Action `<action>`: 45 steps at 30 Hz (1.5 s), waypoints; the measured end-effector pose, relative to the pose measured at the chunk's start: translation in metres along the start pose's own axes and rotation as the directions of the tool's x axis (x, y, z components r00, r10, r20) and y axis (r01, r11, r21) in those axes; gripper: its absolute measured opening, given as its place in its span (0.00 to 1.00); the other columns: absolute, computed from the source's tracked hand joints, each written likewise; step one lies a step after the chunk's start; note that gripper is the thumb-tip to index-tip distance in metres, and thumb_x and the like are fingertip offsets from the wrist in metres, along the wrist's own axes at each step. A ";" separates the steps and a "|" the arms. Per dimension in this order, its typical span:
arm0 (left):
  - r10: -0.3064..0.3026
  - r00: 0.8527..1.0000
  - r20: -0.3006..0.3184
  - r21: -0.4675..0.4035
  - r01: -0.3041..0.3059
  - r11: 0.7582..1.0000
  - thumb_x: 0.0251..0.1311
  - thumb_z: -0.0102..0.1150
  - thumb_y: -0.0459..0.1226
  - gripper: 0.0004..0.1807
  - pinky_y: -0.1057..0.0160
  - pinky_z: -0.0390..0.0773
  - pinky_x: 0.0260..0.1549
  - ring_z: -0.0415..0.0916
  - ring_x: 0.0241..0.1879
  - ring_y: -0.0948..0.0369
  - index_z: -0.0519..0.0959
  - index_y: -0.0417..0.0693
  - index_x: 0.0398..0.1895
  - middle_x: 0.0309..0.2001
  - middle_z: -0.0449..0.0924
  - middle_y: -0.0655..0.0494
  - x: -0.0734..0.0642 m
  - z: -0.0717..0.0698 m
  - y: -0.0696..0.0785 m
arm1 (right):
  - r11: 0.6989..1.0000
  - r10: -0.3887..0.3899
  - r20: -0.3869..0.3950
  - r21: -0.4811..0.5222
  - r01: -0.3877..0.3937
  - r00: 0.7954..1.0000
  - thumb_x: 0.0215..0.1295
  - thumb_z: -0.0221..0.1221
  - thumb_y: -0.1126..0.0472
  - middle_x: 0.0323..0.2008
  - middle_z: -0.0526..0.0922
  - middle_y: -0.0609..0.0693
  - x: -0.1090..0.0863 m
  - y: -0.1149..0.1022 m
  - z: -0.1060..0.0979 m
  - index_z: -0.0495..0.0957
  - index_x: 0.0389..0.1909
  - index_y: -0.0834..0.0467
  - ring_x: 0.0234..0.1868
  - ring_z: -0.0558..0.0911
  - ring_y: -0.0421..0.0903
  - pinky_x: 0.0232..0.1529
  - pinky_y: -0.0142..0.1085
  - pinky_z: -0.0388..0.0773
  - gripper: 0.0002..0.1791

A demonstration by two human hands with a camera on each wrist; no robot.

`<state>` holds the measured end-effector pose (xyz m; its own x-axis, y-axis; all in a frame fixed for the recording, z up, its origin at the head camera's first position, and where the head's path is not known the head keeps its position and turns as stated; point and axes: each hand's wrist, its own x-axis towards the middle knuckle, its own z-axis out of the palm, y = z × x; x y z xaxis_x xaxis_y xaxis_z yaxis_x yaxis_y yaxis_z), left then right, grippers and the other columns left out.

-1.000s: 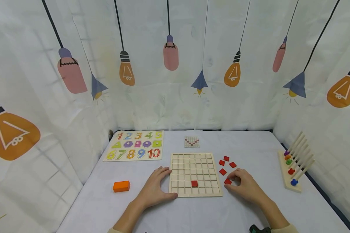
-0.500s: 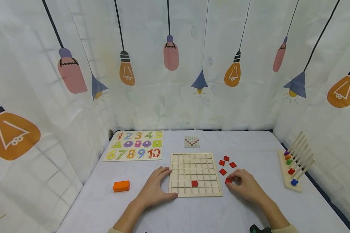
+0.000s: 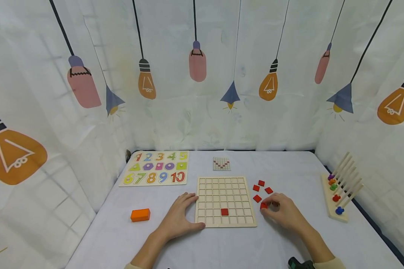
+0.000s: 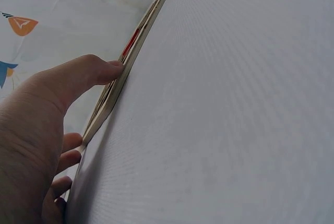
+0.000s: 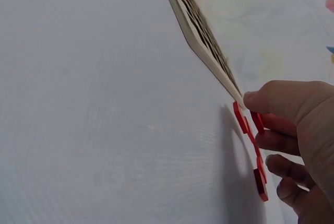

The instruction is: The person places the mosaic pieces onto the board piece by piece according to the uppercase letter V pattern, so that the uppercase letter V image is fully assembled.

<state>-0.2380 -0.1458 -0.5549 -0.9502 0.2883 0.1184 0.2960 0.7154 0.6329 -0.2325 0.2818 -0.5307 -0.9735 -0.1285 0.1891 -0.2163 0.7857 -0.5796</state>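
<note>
My left hand (image 3: 179, 215) rests at the near left corner of a wooden grid board (image 3: 207, 221), thumb on the front edge and fingertips along the left side. One red square tile (image 3: 224, 212) sits in a cell of the board's second row from the front. To the right of the board, my right hand (image 3: 285, 213) pinches another red tile (image 5: 257, 121) between thumb and fingers, tilted up on edge. Several loose red tiles (image 3: 257, 198) lie just beyond that hand. In the left wrist view, the left thumb (image 4: 107, 71) presses on the board's rim.
A small pattern card (image 3: 221, 163) lies behind the board. At the back left is a number puzzle (image 3: 153, 168), with an orange block (image 3: 140, 215) nearer. A pegged wooden stand (image 3: 334, 198) with coloured pieces occupies the right side. A dark object (image 3: 300, 263) shows beside the right sleeve.
The red tile at my right fingertips has gone from lying nearly flat to being tilted up in the pinch, and shifted slightly away from the board. The left hand and board stay still.
</note>
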 end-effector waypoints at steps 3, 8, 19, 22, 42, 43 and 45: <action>-0.002 1.000 0.002 -0.001 0.002 1.000 0.44 0.82 0.69 0.58 0.34 0.59 0.86 0.57 0.88 0.47 0.76 0.61 0.80 0.83 0.71 0.62 0.000 0.000 0.000 | 1.000 0.013 0.003 0.010 -0.013 1.000 0.64 0.80 0.57 0.43 0.87 0.40 0.002 -0.001 0.000 0.91 0.46 0.45 0.48 0.80 0.42 0.52 0.33 0.87 0.11; -0.005 1.000 0.005 -0.003 0.005 1.000 0.44 0.83 0.68 0.57 0.33 0.59 0.86 0.57 0.88 0.46 0.76 0.61 0.80 0.83 0.70 0.61 0.000 0.000 0.002 | 0.999 0.013 0.014 0.037 -0.014 1.000 0.65 0.79 0.58 0.43 0.86 0.41 0.005 -0.003 0.000 0.91 0.47 0.46 0.49 0.82 0.44 0.53 0.32 0.88 0.12; -0.004 1.000 0.011 -0.001 0.004 1.000 0.45 0.82 0.69 0.58 0.33 0.59 0.86 0.57 0.88 0.46 0.75 0.60 0.81 0.83 0.70 0.61 0.000 0.001 0.002 | 0.994 -0.083 -0.008 0.075 0.083 0.997 0.64 0.79 0.60 0.40 0.84 0.37 0.014 -0.013 0.006 0.91 0.47 0.44 0.45 0.80 0.42 0.45 0.31 0.81 0.13; -0.001 1.000 0.009 0.000 0.001 1.000 0.45 0.83 0.69 0.58 0.33 0.59 0.86 0.57 0.88 0.46 0.75 0.60 0.81 0.83 0.70 0.61 0.000 0.001 0.002 | 0.993 -0.089 0.002 0.081 0.089 0.996 0.65 0.79 0.60 0.41 0.85 0.39 0.016 -0.016 0.008 0.91 0.47 0.44 0.46 0.80 0.43 0.45 0.32 0.82 0.13; -0.002 1.000 0.003 0.002 0.002 1.000 0.44 0.83 0.68 0.58 0.34 0.58 0.87 0.57 0.88 0.46 0.75 0.60 0.81 0.84 0.69 0.61 -0.001 0.000 0.002 | 0.987 -0.120 0.025 0.114 0.116 0.992 0.64 0.81 0.56 0.41 0.85 0.38 0.026 -0.032 0.025 0.91 0.48 0.44 0.45 0.82 0.44 0.46 0.31 0.84 0.13; -0.003 1.000 0.002 0.002 0.003 1.000 0.44 0.83 0.68 0.58 0.34 0.59 0.86 0.57 0.88 0.46 0.75 0.60 0.81 0.84 0.69 0.61 -0.001 0.000 0.002 | 0.986 -0.121 0.026 0.120 0.117 0.992 0.64 0.81 0.56 0.42 0.85 0.37 0.027 -0.033 0.026 0.92 0.48 0.44 0.46 0.82 0.43 0.46 0.32 0.84 0.13; -0.005 1.000 0.001 0.003 0.005 1.000 0.44 0.83 0.69 0.59 0.34 0.59 0.86 0.57 0.88 0.46 0.75 0.60 0.81 0.84 0.69 0.61 -0.001 0.000 0.002 | 0.985 -0.126 0.033 0.125 0.121 0.991 0.64 0.80 0.55 0.42 0.85 0.36 0.027 -0.035 0.027 0.91 0.48 0.43 0.47 0.83 0.43 0.48 0.33 0.85 0.13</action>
<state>-0.2364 -0.1447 -0.5532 -0.9515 0.2853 0.1148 0.2917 0.7189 0.6310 -0.2536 0.2349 -0.5268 -0.9405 -0.2465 0.2341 -0.3399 0.6828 -0.6467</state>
